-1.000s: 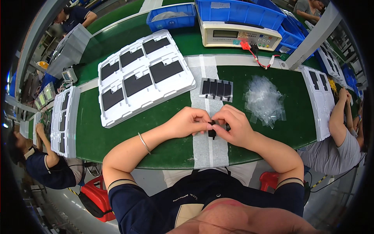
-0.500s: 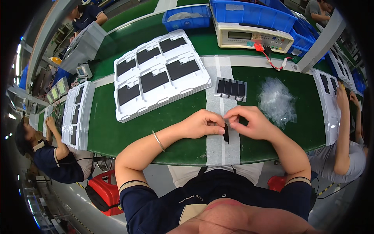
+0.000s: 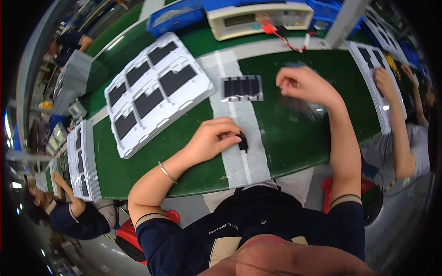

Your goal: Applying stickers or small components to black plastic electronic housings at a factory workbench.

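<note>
My left hand (image 3: 215, 139) pinches a small flat black piece (image 3: 243, 142) between thumb and fingers, over the white paper strip (image 3: 252, 158). My right hand (image 3: 306, 85) is raised over the pile of clear plastic film pieces (image 3: 317, 110), partly hiding it. Its fingers are curled together, and whatever they hold is too small or too clear to make out. Between and beyond my hands lies a clear sheet with several black strips (image 3: 242, 88) side by side. To the left, a stack of white trays (image 3: 159, 133) carries flat black rectangular pieces in its compartments.
A beige meter (image 3: 262, 20) with red and black leads stands at the back, near a blue bin (image 3: 175, 18). A grey post (image 3: 347, 23) rises at back right. More white trays stand at left (image 3: 87, 161) and right (image 3: 386, 106), beside co-workers, one with a hand (image 3: 384, 83) on the right trays.
My right hand has left the black piece and moved right, over the film pile. My left hand still holds the piece. The whole view has shifted and turned.
</note>
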Available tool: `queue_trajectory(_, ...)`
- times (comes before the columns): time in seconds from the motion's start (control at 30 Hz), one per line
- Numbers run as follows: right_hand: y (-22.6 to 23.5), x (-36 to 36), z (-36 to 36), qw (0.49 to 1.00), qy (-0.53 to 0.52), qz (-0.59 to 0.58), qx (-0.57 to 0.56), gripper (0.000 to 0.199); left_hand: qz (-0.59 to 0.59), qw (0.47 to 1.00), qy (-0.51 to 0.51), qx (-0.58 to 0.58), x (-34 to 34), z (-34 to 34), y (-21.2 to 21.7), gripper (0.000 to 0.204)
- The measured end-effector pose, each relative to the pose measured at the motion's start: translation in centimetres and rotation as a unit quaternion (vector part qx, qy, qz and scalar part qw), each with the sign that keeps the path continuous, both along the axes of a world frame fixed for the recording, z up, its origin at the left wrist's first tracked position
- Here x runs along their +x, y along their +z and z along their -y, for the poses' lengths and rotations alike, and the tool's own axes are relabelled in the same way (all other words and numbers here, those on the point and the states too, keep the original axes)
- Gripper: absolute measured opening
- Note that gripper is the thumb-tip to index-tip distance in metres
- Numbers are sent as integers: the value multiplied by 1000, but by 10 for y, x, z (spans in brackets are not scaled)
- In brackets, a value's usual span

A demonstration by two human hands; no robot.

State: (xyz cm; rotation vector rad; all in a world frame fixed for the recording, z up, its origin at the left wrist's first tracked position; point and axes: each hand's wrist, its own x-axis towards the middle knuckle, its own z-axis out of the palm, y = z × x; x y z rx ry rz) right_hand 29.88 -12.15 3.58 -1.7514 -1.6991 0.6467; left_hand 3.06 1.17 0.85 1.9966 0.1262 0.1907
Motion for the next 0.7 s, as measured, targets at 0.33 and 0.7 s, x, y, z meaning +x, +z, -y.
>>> queue_trajectory(0.33,-16,5,2,975,-59,200,73,25,63,968,46,238,8,0,-3,45)
queue_trajectory(0.7,-4,-48,0,963,47,203,169,23,88,788,329,513,-30,-129,36,30)
